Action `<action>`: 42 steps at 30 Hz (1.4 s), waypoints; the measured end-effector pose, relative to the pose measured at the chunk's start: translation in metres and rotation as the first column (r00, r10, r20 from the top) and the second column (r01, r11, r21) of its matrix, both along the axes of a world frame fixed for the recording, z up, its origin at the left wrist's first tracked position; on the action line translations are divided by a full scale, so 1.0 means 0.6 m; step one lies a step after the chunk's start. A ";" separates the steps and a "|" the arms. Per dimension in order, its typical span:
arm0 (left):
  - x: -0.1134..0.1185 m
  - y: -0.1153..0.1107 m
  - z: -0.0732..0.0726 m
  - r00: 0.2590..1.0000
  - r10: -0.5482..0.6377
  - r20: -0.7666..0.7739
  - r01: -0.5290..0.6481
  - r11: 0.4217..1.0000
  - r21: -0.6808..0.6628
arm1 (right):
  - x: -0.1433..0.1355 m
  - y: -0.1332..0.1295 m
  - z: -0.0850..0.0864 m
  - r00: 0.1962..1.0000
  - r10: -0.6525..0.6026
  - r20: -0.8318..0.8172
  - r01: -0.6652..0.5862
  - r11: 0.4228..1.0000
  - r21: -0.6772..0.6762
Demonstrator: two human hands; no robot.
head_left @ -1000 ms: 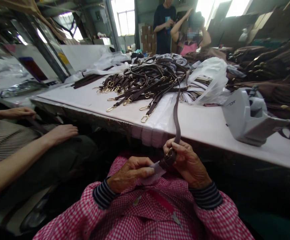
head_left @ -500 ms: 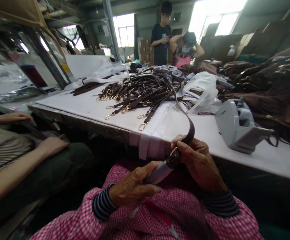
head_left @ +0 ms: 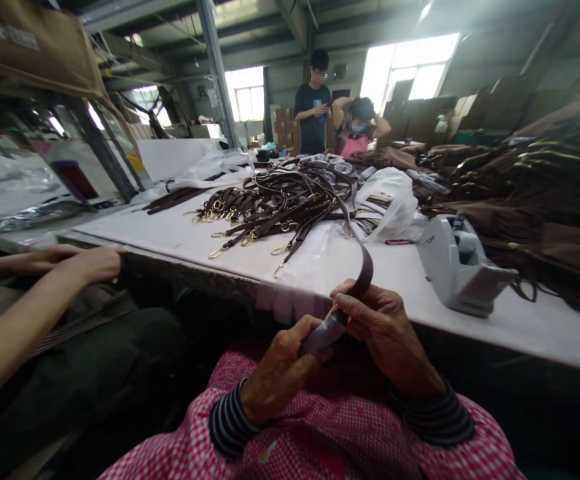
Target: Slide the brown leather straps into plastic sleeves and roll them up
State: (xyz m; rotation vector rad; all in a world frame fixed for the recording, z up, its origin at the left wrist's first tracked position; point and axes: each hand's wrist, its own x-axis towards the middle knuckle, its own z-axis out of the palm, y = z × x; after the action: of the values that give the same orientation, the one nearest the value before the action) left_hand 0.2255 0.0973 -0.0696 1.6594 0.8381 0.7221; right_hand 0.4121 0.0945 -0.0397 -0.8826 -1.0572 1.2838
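Observation:
A dark brown strap [head_left: 364, 267] runs from the pile on the table down into my hands above my lap. My right hand [head_left: 387, 333] is closed on it, thumb and fingers pinching it near a bit of gold-coloured metal. Lower down, a pale, slightly shiny wrapping [head_left: 320, 337] covers the strap's end. My left hand [head_left: 283, 370] grips this wrapped part between thumb and fingers. Beyond my hands lies a heap of brown straps [head_left: 290, 213] with gold-coloured clasps, some pointing toward the table's front edge.
A grey tape dispenser [head_left: 463, 267] stands on the table [head_left: 535, 327] at right. Behind it are piled brown fabric items [head_left: 545, 193]. A white plastic bag [head_left: 390, 200] lies beside the straps. At left, a co-worker's forearms [head_left: 65, 277] reach the table edge. Two people are farther back.
My left hand has moved up the wrapped end, closer to my right hand, its fingers curled tighter. The co-worker's hands at left have risen to the table edge. The view has tilted up.

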 end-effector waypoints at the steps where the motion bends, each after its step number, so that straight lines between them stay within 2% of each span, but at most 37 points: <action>1: 0.001 0.001 0.003 1.000 -0.013 0.027 0.013 1.000 -0.017 | -0.001 -0.001 -0.003 1.000 0.014 0.012 -0.014 1.000 0.000; 4: 0.002 0.002 0.008 0.994 -0.055 0.096 0.067 0.990 -0.124 | -0.002 0.000 -0.007 0.997 0.078 0.014 -0.078 0.997 -0.024; 7: 0.000 0.000 0.008 0.986 -0.072 0.151 0.107 0.966 -0.236 | 0.000 0.009 -0.008 0.985 0.126 -0.117 -0.134 0.989 -0.061; 10: -0.001 -0.001 0.002 0.976 -0.060 0.209 0.117 0.956 -0.271 | -0.001 0.016 -0.005 0.973 0.112 -0.202 -0.127 0.990 -0.062; 15: -0.006 0.002 -0.015 0.962 0.047 0.269 0.044 0.944 -0.326 | -0.005 0.014 0.015 0.989 0.115 -0.096 -0.114 0.993 0.012; 18: -0.010 0.004 -0.018 0.949 0.076 0.305 0.043 0.930 -0.365 | -0.005 0.008 0.023 0.997 0.080 -0.003 -0.080 0.995 0.063; 24: -0.008 0.008 -0.001 0.959 0.024 0.283 0.078 0.935 -0.346 | -0.013 0.004 0.019 0.991 0.137 0.001 -0.137 0.988 0.070; 29: -0.001 0.010 0.012 0.963 0.014 0.270 0.077 0.943 -0.323 | -0.022 0.004 0.009 0.995 0.103 0.001 -0.103 0.993 0.052; 32: 0.003 0.010 0.014 0.966 0.035 0.256 0.045 0.953 -0.301 | -0.027 0.001 0.000 0.994 0.113 -0.002 -0.113 0.994 0.012; 38: 0.004 0.016 0.011 0.970 0.106 0.220 -0.027 0.942 -0.334 | -0.034 -0.005 -0.022 0.968 0.234 -0.095 -0.240 0.969 -0.054; 40: 0.004 0.015 0.009 0.966 0.094 0.242 -0.014 0.950 -0.312 | -0.034 -0.002 -0.026 0.982 0.147 -0.120 -0.153 0.987 -0.040; 42: 0.005 0.011 0.006 0.963 0.095 0.252 -0.033 0.970 -0.241 | -0.033 0.001 -0.030 0.991 -0.012 -0.134 0.007 0.999 -0.034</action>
State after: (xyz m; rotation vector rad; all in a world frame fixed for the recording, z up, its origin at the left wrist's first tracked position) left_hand 0.2284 0.1038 -0.0658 1.2968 0.7585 0.8332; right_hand 0.3920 0.0953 -0.0575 -0.8136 -0.9270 1.3371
